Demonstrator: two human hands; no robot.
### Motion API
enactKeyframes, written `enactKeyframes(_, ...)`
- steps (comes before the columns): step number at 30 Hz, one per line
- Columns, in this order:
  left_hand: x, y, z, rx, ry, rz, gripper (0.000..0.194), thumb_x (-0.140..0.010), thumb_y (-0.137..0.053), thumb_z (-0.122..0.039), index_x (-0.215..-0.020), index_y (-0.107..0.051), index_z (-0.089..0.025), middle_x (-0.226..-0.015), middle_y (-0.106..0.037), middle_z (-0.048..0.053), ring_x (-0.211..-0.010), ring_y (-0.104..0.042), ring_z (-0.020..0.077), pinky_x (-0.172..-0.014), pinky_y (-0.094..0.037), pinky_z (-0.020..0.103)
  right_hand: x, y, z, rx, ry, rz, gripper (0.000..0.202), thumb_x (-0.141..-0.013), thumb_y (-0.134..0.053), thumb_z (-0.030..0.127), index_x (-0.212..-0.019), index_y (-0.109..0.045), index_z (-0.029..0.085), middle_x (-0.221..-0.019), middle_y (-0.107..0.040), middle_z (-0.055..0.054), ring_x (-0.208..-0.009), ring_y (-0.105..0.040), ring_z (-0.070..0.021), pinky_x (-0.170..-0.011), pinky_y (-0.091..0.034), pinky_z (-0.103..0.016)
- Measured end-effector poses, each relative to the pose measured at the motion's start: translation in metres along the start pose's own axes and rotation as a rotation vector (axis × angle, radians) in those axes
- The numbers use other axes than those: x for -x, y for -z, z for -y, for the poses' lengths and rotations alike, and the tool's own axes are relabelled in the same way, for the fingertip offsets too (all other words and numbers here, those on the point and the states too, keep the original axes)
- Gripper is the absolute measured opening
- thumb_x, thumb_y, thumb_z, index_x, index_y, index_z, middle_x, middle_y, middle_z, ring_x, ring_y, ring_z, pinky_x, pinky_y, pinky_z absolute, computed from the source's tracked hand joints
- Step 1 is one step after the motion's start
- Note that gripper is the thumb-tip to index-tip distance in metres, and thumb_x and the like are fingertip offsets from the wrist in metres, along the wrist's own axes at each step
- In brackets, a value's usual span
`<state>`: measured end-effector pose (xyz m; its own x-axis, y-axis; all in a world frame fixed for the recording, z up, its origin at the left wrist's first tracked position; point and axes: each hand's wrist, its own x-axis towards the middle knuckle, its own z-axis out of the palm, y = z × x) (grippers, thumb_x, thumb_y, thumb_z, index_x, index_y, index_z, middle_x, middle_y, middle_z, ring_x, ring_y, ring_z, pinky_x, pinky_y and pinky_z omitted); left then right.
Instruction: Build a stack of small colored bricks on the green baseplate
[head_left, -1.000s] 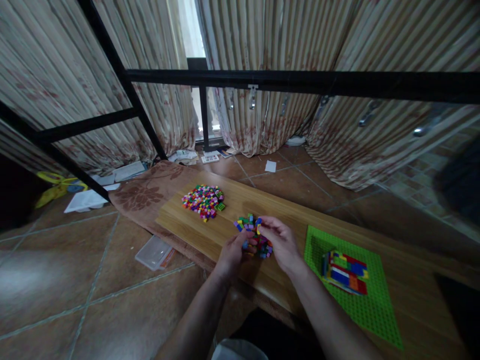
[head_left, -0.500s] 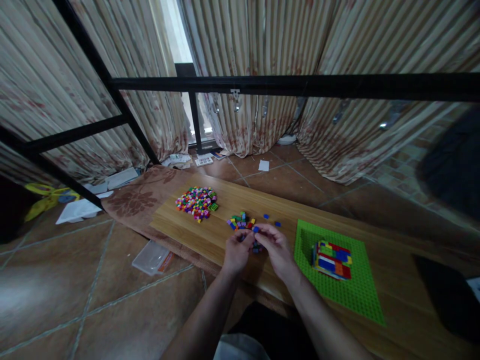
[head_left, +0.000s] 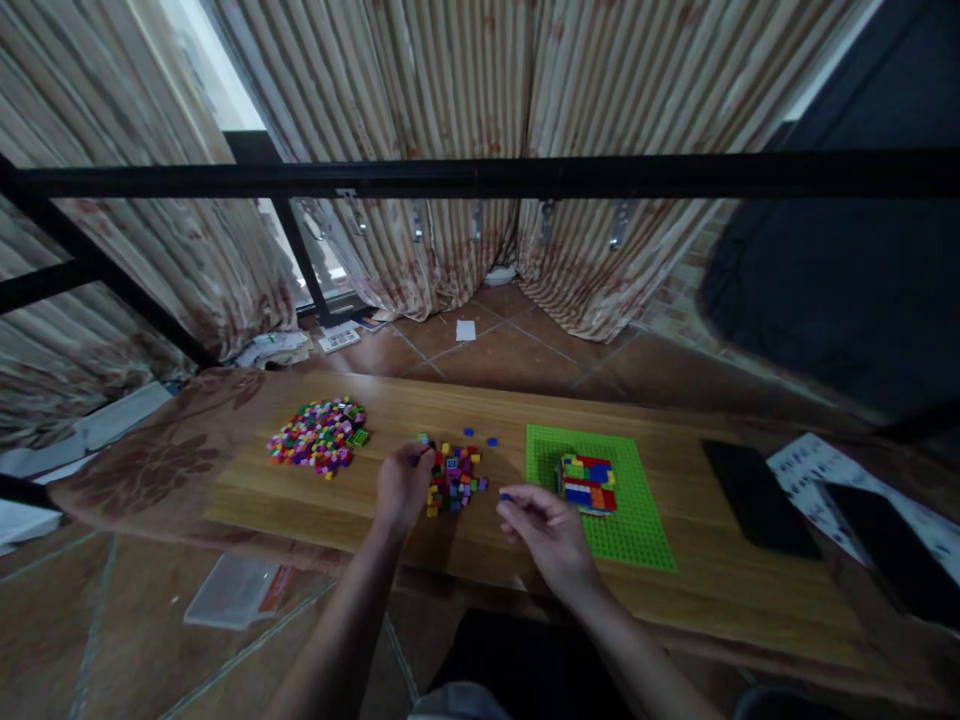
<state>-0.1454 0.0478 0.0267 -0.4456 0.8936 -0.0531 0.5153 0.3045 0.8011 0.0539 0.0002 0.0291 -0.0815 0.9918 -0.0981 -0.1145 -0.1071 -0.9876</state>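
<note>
No brand name or readable writing shows anywhere; the printed sheet at the 3 o'clock edge carries marks too small to make out. The left hand rests on the wooden tabletop, its fingers curled against the small pile of bricks, touching the pile's 9 o'clock side; whether its grip has closed on a brick cannot be told. The right hand hovers at 5 o'clock from that pile, thumb and forefinger pinched on a small blue brick, mostly hidden by the fingertips. Just beside it, toward 2 o'clock, lies the green baseplate with a part-built block of coloured bricks on it. A larger heap of bricks sits well apart at 9 o'clock. Two dark flat slabs near the sheet are too dim to identify, one cut off by the frame.
</note>
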Motion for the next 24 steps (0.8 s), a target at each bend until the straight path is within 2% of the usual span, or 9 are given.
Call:
enactKeyframes(2,-0.004,0.002,-0.001,-0.100,0.008,-0.003,0.022,-0.076,-0.057,-0.030,-0.087,-0.072,-0.018,-0.081,-0.072,0.006,-0.078,-0.065,0.0206,-0.066,-0.041,0.025,0.014,0.021,-0.004,0.009,-0.016,-0.043,0.024,-0.067,-0.075,0.038,-0.084,-0.071,0.021,-0.068,-0.066,0.001,-0.053,-0.059,-0.0106,-0.048,-0.050,-0.022)
enactKeyframes(6,-0.006,0.007,-0.002,-0.162,0.029,-0.038,0.030,-0.077,-0.056,-0.035,-0.094,-0.072,-0.016,-0.080,-0.072,0.008,-0.075,-0.064,0.0215,-0.061,-0.040,0.025,0.031,0.069,-0.009,-0.018,-0.055,-0.228,0.028,-0.060,-0.080,0.038,-0.082,-0.073,0.022,-0.066,-0.067,0.001,-0.054,-0.061,-0.0119,-0.052,-0.053,-0.024)
enactKeyframes(9,0.001,0.008,-0.006,-0.051,0.039,-0.038,0.034,-0.074,-0.059,-0.038,-0.095,-0.071,-0.014,-0.076,-0.070,0.007,-0.070,-0.063,0.0196,-0.058,-0.040,0.024,0.035,0.102,-0.009,-0.031,-0.084,-0.356,0.032,-0.060,-0.080,0.040,-0.084,-0.074,0.021,-0.072,-0.071,-0.002,-0.060,-0.065,-0.0134,-0.059,-0.056,-0.026)
enactKeyframes(12,0.022,-0.001,-0.013,0.219,0.072,0.012,0.042,-0.069,-0.062,-0.045,-0.095,-0.070,-0.012,-0.070,-0.067,0.004,-0.060,-0.058,0.0151,-0.052,-0.039,0.022,0.035,0.125,-0.007,-0.064,-0.102,-0.434,0.035,-0.060,-0.079,0.043,-0.086,-0.074,0.020,-0.079,-0.073,-0.005,-0.069,-0.068,-0.0166,-0.067,-0.057,-0.029)
enactKeyframes(15,0.061,-0.020,-0.026,0.497,0.192,0.177,0.051,-0.062,-0.068,-0.054,-0.093,-0.069,-0.013,-0.067,-0.063,0.001,-0.049,-0.048,0.0088,-0.047,-0.034,0.020,0.032,0.133,-0.006,-0.116,-0.085,-0.466,0.036,-0.060,-0.080,0.043,-0.086,-0.074,0.019,-0.081,-0.074,-0.006,-0.072,-0.069,-0.0181,-0.071,-0.057,-0.032)
enactKeyframes(19,0.116,-0.051,-0.053,0.602,0.285,0.460,0.048,-0.064,-0.070,-0.052,-0.093,-0.070,-0.014,-0.079,-0.065,0.005,-0.056,-0.053,0.0092,-0.050,-0.037,0.020,0.029,0.130,-0.004,-0.100,-0.020,-0.434,0.032,-0.067,-0.075,0.044,-0.089,-0.074,0.020,-0.086,-0.074,-0.006,-0.076,-0.070,-0.0188,-0.076,-0.056,-0.034)
enactKeyframes(21,0.135,-0.065,-0.066,0.639,0.288,0.555,0.046,-0.067,-0.068,-0.052,-0.093,-0.069,-0.014,-0.078,-0.065,0.005,-0.057,-0.052,0.0091,-0.050,-0.036,0.020,0.032,0.128,-0.003,-0.040,0.032,-0.395,0.028,-0.072,-0.071,0.042,-0.091,-0.074,0.022,-0.090,-0.073,-0.006,-0.078,-0.069,-0.0182,-0.076,-0.056,-0.034)
enactKeyframes(24,0.149,-0.082,-0.082,0.683,0.295,0.654,0.046,-0.068,-0.068,-0.052,-0.093,-0.068,-0.014,-0.075,-0.062,0.003,-0.055,-0.049,0.0082,-0.048,-0.032,0.020,0.041,0.123,0.000,0.103,0.173,-0.335,0.018,-0.078,-0.066,0.036,-0.091,-0.074,0.024,-0.093,-0.071,-0.004,-0.082,-0.067,-0.0173,-0.077,-0.055,-0.032)
